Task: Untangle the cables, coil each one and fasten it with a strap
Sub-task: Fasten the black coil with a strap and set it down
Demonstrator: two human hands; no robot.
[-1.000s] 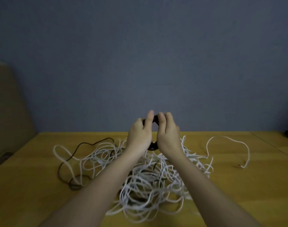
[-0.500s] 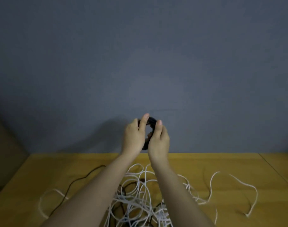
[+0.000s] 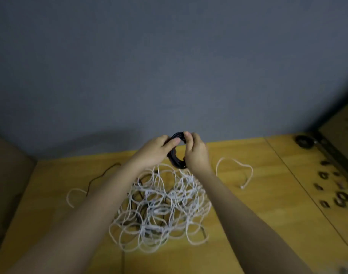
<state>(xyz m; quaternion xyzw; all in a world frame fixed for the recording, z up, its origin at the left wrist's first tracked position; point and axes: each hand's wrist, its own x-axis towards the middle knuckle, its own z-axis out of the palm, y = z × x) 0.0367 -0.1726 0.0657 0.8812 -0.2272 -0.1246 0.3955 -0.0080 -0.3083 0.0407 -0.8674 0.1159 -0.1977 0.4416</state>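
Two hands raised over yellow wooden table (image 3: 268, 224) | left hand (image 3: 152, 153), right hand (image 3: 196, 153); fingers curled, clamped on coiled black cable (image 3: 176, 158) | tangled white cable heap (image 3: 161, 210) at 6 o'clock beneath; small black straps (image 3: 341, 200) at 3 o'clock

A yellow wooden table (image 3: 268, 224) runs up to a grey wall. At its middle lies a loose tangle of white cable (image 3: 161, 210) with thin black cable (image 3: 102, 175) threaded through it; one black strand trails to the left and one white end (image 3: 246, 175) loops out to the right. Along the right side lie several small dark straps (image 3: 341, 200), blurred, and a dark coil (image 3: 304, 142) sits near the far right corner.
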